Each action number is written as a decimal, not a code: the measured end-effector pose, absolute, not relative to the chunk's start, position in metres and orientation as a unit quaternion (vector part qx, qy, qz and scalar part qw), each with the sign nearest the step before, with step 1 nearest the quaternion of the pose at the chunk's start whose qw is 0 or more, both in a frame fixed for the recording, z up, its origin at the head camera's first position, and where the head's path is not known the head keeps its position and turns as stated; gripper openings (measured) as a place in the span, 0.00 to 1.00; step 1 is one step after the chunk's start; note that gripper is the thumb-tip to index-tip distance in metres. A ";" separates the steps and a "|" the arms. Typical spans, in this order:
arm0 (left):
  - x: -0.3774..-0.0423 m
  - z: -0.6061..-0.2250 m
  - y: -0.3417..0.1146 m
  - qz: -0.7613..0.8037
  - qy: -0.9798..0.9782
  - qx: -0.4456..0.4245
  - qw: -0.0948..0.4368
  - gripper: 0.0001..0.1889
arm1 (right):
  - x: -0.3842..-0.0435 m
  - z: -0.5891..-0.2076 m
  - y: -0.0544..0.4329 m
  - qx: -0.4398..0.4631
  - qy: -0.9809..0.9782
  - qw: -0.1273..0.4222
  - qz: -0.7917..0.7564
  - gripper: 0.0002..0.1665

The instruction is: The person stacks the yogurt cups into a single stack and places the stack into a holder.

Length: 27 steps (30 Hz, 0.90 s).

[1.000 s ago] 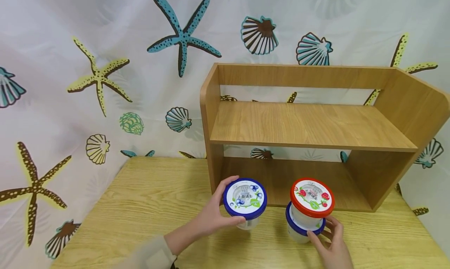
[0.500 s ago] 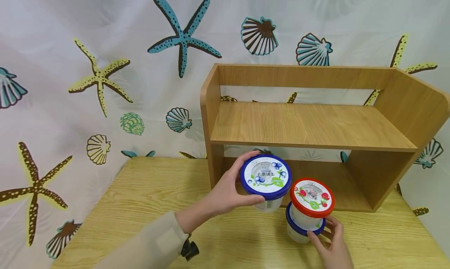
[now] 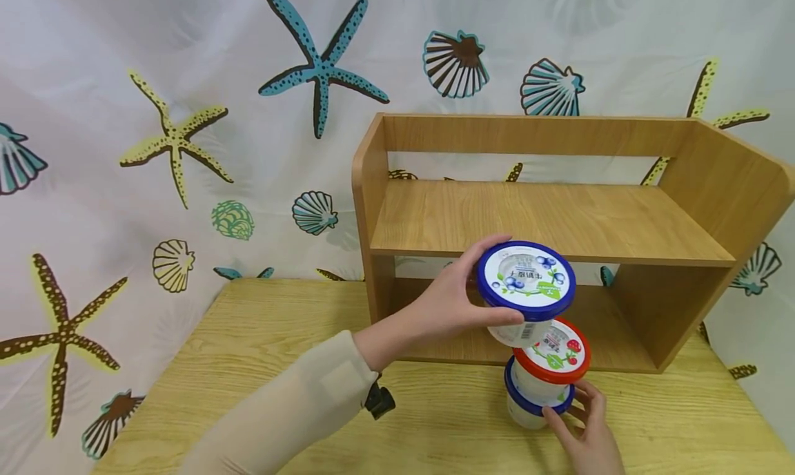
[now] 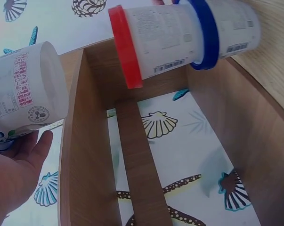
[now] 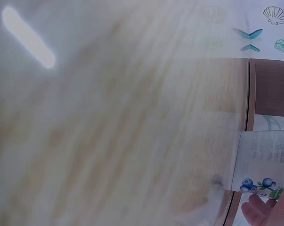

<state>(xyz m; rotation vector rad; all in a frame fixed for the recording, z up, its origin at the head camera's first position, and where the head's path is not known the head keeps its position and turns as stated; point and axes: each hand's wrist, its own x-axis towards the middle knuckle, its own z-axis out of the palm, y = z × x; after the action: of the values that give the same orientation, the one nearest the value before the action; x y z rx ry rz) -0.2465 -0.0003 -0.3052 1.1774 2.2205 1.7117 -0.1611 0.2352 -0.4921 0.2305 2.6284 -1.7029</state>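
A tub with a blue blueberry lid (image 3: 526, 277) is up in the air, gripped round its side by my left hand (image 3: 453, 292). In the left wrist view that tub (image 4: 26, 92) stands apart from the stack. Below it in the head view, a red-lidded tub (image 3: 553, 354) with a raspberry print sits on a second blue-lidded tub (image 3: 524, 411) on the table. The raised tub overlaps the far edge of the red lid in the head view. My right hand (image 3: 590, 430) holds the lower tub from its right side, thumb in front. The right wrist view shows its fingers (image 5: 257, 209) against the lower tub's printed wall.
A two-level wooden shelf (image 3: 553, 219) stands just behind the tubs, its lower opening facing me. The wooden table (image 3: 279, 344) stretches out to the left. Behind everything hangs a white curtain (image 3: 397, 40) with starfish and shells.
My left hand has lifted the blue-lidded tub off to the right and up, from near the table to over the red-lidded tub. The right hand and the stack have stayed in place.
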 end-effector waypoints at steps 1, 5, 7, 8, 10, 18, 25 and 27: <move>-0.248 -0.303 0.003 0.565 0.725 0.390 0.051 0.46 | -0.161 -0.492 0.235 0.070 0.838 -0.002 -0.542 0.46; -0.256 -0.300 0.017 0.574 0.717 0.392 0.050 0.46 | -0.161 -0.492 0.236 0.063 0.841 -0.006 -0.538 0.46; -0.260 -0.300 0.023 0.578 0.714 0.391 0.049 0.45 | -0.162 -0.492 0.236 0.060 0.844 -0.009 -0.533 0.46; -0.262 -0.301 0.025 0.580 0.714 0.389 0.048 0.45 | -0.162 -0.492 0.236 0.059 0.845 -0.011 -0.532 0.46; -0.264 -0.303 0.031 0.580 0.715 0.388 0.047 0.45 | -0.162 -0.492 0.237 0.056 0.846 -0.013 -0.529 0.46; -0.266 -0.316 0.044 0.575 0.722 0.381 0.062 0.46 | -0.161 -0.493 0.237 0.057 0.842 -0.011 -0.536 0.46; -0.262 -0.330 0.049 0.560 0.732 0.381 0.076 0.47 | -0.161 -0.493 0.237 0.062 0.843 -0.006 -0.535 0.47; -0.261 -0.334 0.051 0.557 0.735 0.378 0.078 0.48 | -0.161 -0.493 0.237 0.067 0.842 0.000 -0.535 0.47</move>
<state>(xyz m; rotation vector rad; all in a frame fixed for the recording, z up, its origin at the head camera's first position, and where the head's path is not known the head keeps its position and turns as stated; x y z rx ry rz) -0.2606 0.0508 -0.3336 1.1323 2.2024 1.6674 -0.1606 0.2373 -0.4927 0.2110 2.6467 -1.6800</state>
